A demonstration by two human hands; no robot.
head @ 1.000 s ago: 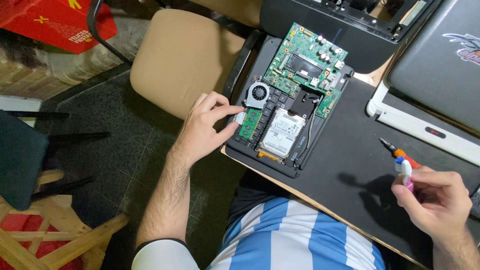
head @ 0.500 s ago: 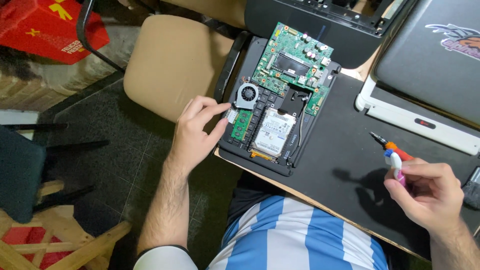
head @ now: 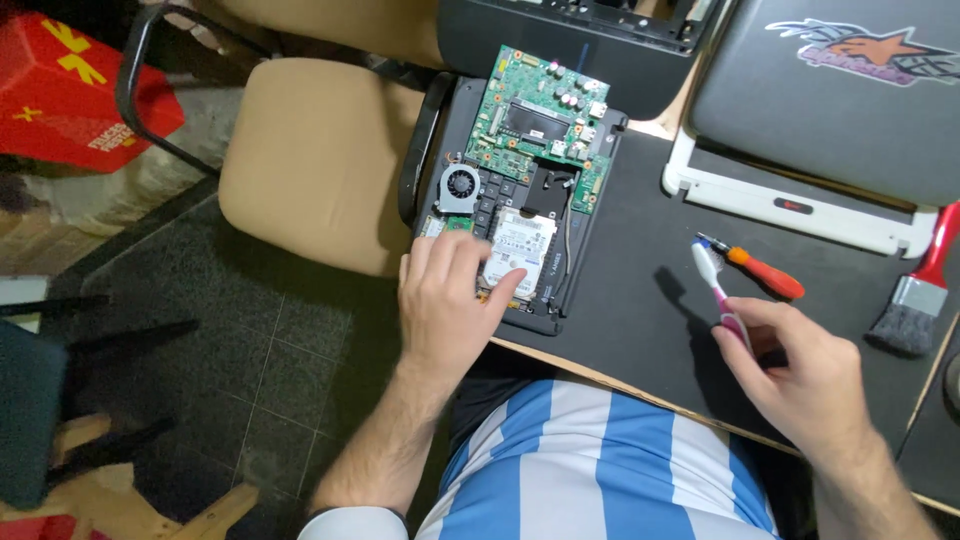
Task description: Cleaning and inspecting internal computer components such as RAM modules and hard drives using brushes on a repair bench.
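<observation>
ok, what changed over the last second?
The left hand slid from beside the round grey fan down over the silver drive. The right hand still grips the pink-and-white toothbrush; the opened black laptop base stayed put.

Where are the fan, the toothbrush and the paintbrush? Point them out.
fan (head: 461, 186): head view, on its round hub.
toothbrush (head: 707, 268): head view, on its white neck, below the bristles.
paintbrush (head: 913, 298): head view, on its metal ferrule.
</observation>
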